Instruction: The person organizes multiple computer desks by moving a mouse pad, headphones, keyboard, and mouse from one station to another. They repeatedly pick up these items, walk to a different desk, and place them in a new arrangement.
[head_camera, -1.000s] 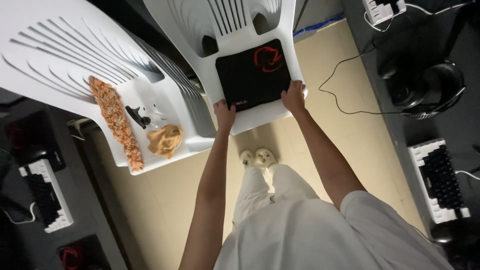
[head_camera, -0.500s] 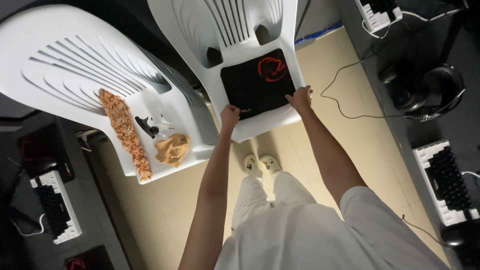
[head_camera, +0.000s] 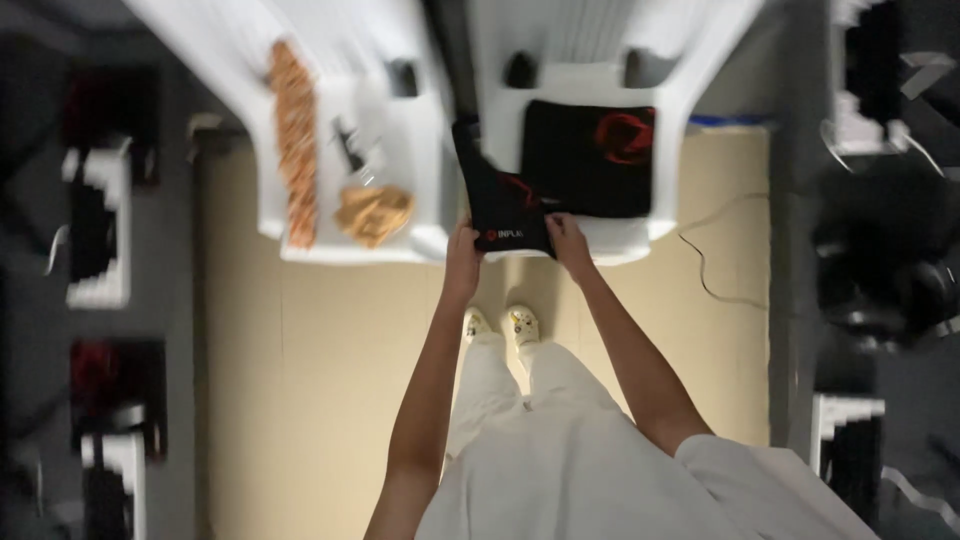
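Place: a computer room or gaming workspace.
Evidence: keyboards (head_camera: 100, 240) along both sides, a headset (head_camera: 885, 285), a trailing cable (head_camera: 715, 270).
Seating: white plastic chairs (head_camera: 590, 60).
Floor: beige (head_camera: 300, 400).

Two chairs stand side by side — the mat (head_camera: 590, 160) lies on the right chair (head_camera: 600, 60), the cloth (head_camera: 372, 212) on the left chair (head_camera: 330, 60).

A second ago both hands rested on the near edge of the black mat lying flat on the right chair. Now the left hand (head_camera: 463, 250) and right hand (head_camera: 565, 235) have drawn close together and pinch a black mat (head_camera: 500, 205) lifted off the seat, its near edge raised and hanging between the two chairs. Another black mat (head_camera: 590, 160) lies flat on the right chair (head_camera: 620, 245). The view has swung, and the picture is blurred.
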